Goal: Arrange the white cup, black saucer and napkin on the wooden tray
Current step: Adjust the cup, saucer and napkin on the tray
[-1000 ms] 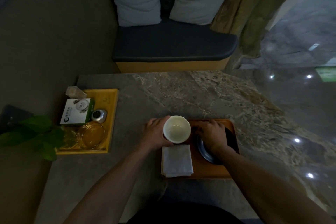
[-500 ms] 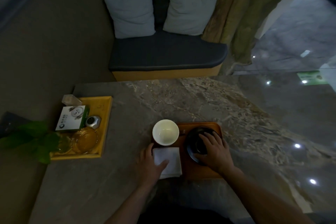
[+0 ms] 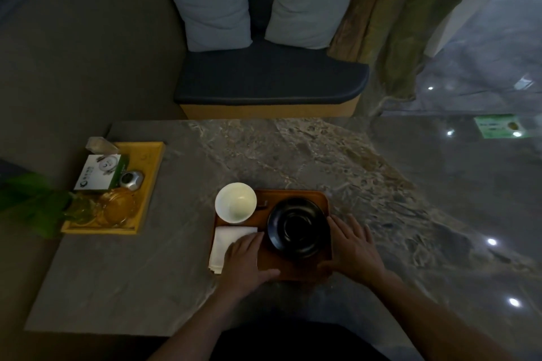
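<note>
While the left hand [image 3: 245, 262] is laid flat and open across the near right part of the folded napkin [image 3: 227, 245], gripping nothing, the right hand [image 3: 350, 249] is spread open against the wooden tray [image 3: 289, 268] at its 4 o'clock corner, thumb along the near edge. On the tray, the black saucer [image 3: 297, 227] is seen at centre-right, the white cup [image 3: 235, 202] at 10 o'clock over the rim, and the napnapkin at 8 o'clock, all carried by the marble worktop [image 3: 264, 155].
</note>
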Demonstrator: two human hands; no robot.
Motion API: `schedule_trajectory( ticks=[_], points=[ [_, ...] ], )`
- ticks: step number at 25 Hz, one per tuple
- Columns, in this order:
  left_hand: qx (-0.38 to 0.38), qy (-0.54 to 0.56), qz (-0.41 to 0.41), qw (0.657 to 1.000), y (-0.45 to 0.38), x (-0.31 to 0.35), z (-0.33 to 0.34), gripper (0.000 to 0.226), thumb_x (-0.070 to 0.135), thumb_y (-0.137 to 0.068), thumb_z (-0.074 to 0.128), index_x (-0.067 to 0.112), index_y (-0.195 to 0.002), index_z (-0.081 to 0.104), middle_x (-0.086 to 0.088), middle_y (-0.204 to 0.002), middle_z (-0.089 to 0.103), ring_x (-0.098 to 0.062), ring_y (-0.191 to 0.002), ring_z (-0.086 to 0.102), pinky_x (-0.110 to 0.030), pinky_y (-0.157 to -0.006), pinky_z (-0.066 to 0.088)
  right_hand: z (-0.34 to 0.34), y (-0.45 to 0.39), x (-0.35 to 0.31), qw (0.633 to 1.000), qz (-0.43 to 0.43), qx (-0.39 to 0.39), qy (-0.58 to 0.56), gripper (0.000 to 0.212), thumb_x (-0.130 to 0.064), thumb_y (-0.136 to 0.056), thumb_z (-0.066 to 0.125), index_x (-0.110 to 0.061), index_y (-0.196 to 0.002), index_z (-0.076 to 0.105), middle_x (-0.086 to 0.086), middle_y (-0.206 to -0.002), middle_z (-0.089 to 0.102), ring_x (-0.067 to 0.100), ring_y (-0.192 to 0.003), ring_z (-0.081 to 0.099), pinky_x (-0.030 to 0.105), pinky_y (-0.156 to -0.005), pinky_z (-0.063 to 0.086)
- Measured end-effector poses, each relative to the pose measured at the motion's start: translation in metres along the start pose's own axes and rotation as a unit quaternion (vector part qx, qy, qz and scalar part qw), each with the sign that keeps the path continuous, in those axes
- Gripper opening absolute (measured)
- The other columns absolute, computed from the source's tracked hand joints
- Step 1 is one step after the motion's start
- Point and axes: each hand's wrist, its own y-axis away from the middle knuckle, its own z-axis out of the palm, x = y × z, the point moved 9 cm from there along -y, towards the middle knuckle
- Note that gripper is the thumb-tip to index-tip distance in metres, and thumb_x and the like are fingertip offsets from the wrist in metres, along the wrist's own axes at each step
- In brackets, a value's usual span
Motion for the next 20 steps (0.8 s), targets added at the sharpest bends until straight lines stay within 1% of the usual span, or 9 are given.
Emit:
schedule_trajectory(
  ticks=[2,5,8,10,15,20],
  points=[
    [-0.029,-0.017,-0.019,0.999,-0.007,0.001,0.007,0.108,0.073,-0.071,0.064,0.025,-0.154,0.013,0.003,-0.163,0.014,-0.017,-0.149,0.011,-0.042,-0.121,0.013,0.001,-0.002,0.005,1.000,-0.005,-0.008,-0.008,0.123,-0.080,-0.063,0.060,-0.029,-0.153,-0.006,-0.006,-0.164,0.000,0.026,-0.149,-0.014,0.058,-0.117,-0.004],
    [-0.040,-0.033,-0.040,0.998,-0.017,0.003,0.010,0.116,0.074,-0.069,0.064,0.025,-0.155,0.004,0.003,-0.165,0.006,-0.019,-0.151,0.003,-0.047,-0.122,0.007,0.002,-0.010,0.008,1.000,-0.011,-0.022,-0.015,0.124,-0.082,-0.062,0.059,-0.029,-0.153,-0.007,-0.006,-0.164,-0.005,0.026,-0.148,-0.017,0.060,-0.117,-0.003],
    [-0.029,-0.050,-0.061,0.996,-0.024,0.006,0.011,0.116,0.074,-0.070,0.064,0.026,-0.155,0.001,0.002,-0.164,0.007,-0.021,-0.151,0.001,-0.049,-0.121,0.006,0.005,-0.020,0.008,0.999,-0.009,-0.048,-0.021,0.124,-0.083,-0.063,0.059,-0.029,-0.153,-0.009,-0.005,-0.164,-0.009,0.028,-0.148,-0.019,0.062,-0.115,-0.002],
    [-0.024,-0.048,-0.072,0.996,-0.029,0.010,0.011,0.116,0.074,-0.070,0.064,0.028,-0.154,-0.001,0.001,-0.164,0.008,-0.022,-0.151,0.002,-0.050,-0.121,0.007,0.007,-0.025,0.006,0.998,-0.010,-0.055,-0.021,0.124,-0.084,-0.063,0.057,-0.029,-0.153,-0.008,-0.005,-0.164,-0.008,0.029,-0.148,-0.017,0.062,-0.115,-0.002],
    [-0.027,-0.022,-0.096,0.995,-0.036,0.015,0.014,0.121,0.066,-0.068,0.071,0.029,-0.154,-0.005,0.002,-0.163,0.012,-0.023,-0.150,0.004,-0.051,-0.119,0.007,0.005,-0.034,0.001,0.998,-0.009,-0.038,-0.043,0.121,-0.082,-0.063,0.059,-0.031,-0.152,-0.005,0.000,-0.163,0.009,0.033,-0.148,-0.003,0.061,-0.117,0.001],
    [-0.033,-0.020,-0.095,0.995,-0.040,0.013,0.014,0.124,0.063,-0.064,0.076,0.030,-0.154,-0.003,0.002,-0.163,0.013,-0.024,-0.149,0.006,-0.052,-0.119,0.007,0.003,-0.036,-0.003,0.999,-0.010,-0.025,-0.047,0.122,-0.080,-0.062,0.062,-0.029,-0.153,-0.002,0.002,-0.163,0.004,0.034,-0.148,-0.005,0.059,-0.118,0.003]
  ],
)
